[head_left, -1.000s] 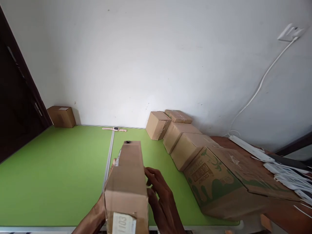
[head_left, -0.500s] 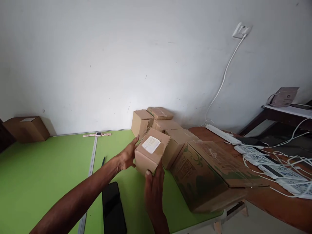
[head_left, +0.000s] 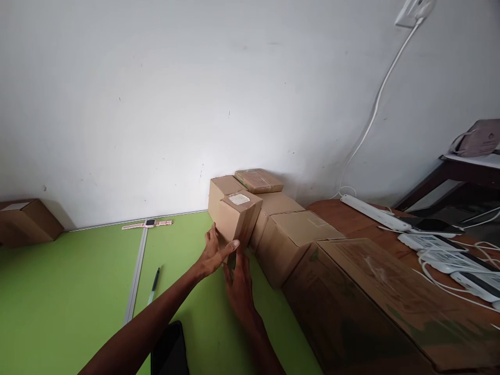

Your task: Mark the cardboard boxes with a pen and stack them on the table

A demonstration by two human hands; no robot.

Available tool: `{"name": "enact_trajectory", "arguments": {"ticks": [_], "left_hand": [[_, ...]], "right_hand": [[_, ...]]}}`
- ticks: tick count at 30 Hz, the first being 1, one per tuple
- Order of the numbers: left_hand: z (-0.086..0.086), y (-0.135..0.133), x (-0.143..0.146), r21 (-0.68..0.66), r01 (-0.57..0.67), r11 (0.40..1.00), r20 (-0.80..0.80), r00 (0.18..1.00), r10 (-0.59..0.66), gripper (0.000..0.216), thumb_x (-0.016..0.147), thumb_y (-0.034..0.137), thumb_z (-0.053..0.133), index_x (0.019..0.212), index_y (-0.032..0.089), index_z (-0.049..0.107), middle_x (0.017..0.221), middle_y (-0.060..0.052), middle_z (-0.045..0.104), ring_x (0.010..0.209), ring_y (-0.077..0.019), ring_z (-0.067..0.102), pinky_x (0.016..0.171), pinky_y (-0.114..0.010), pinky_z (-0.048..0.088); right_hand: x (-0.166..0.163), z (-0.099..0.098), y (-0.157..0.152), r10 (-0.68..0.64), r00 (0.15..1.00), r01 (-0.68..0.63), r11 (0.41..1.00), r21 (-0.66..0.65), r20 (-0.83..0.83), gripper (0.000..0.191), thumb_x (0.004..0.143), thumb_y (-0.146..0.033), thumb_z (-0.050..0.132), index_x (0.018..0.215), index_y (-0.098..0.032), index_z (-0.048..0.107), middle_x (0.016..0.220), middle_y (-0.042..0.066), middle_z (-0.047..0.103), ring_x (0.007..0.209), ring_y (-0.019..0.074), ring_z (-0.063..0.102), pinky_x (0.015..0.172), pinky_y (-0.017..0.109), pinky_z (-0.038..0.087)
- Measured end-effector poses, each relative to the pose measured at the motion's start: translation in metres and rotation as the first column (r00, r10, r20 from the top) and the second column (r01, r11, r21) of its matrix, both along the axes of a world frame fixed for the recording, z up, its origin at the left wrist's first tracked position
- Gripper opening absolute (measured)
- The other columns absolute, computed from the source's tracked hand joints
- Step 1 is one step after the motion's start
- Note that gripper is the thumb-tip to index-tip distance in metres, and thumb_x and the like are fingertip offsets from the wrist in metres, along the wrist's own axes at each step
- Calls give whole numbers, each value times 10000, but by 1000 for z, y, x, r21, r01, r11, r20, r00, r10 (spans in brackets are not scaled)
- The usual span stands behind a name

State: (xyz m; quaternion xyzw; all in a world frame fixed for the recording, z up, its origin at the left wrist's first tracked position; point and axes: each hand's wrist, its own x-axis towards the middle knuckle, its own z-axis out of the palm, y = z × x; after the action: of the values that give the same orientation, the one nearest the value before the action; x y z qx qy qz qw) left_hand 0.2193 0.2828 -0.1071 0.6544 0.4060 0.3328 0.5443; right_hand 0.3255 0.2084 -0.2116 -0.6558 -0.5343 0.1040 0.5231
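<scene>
**Both hands on a small labelled carton at the head of a row of boxes**

The small carton (head_left: 235, 216), with a white label on its top face, stands on the green tabletop (head_left: 78, 281) near the far edge, at the left end of a row of cardboard boxes that runs along the tabletop's right side. It touches another small box (head_left: 222, 188) behind it and a plain box (head_left: 273, 204) to its right; whether its base rests fully flat on the green surface cannot be told.

The carton lies straight ahead of both hands, slightly to the right. It is close to cubic, with no clear long axis. The left hand (head_left: 213, 255) is open and spread, palm against the carton's lower left face, thumb pointing toward its near corner. The right hand (head_left: 238, 278) reaches up from below, fingers extended to the carton's near bottom edge; how firmly they grip is hidden. Both hands meet it together.

A pen (head_left: 153, 279) lies left of the arms, a dark phone (head_left: 169, 351) sits at the near edge, and a pink watch (head_left: 147, 224) lies along the far edge. A large carton (head_left: 375, 302) fills the near right.
</scene>
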Motion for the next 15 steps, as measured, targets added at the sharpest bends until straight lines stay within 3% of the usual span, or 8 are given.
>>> {"name": "enact_trajectory", "arguments": {"ticks": [3,8,12,15], "left_hand": [[-10,17,11,60,-28,998,-54,998,31,1179,938,731,645,1724,75,60,1755,-285,181,1663,-417,79,1351,-538,190],[-16,47,31,89,-22,996,-112,993,32,740,1056,505,619,1686,268,314,1791,-142,232,1617,-443,266,1285,-713,242],[-9,41,18,48,16,999,-169,986,-7,874,1025,602,606,1703,152,288,1721,-232,363,1586,-432,361,1301,-645,301],[-3,31,-23,32,25,999,-192,981,-18,1103,860,696,763,1696,112,343,1700,-259,422,1589,-462,377,1276,-614,386]], "right_hand": [[5,-4,23,1,1000,-1,1000,-12,25,816,1076,-629,356,1664,-63,368,1668,271,450,1568,392,416,1233,605,414],[21,-5,48,-15,997,19,999,-49,73,856,1042,-676,350,1652,-76,389,1638,280,480,1531,417,453,1212,633,434],[17,6,35,31,995,-23,996,-84,94,943,1010,-750,333,1592,-17,444,1540,342,540,1461,480,510,1169,683,451],[8,15,21,78,984,-60,991,-119,160,912,981,-798,358,1471,-60,576,1399,304,637,1369,514,572,1106,732,477]]}}
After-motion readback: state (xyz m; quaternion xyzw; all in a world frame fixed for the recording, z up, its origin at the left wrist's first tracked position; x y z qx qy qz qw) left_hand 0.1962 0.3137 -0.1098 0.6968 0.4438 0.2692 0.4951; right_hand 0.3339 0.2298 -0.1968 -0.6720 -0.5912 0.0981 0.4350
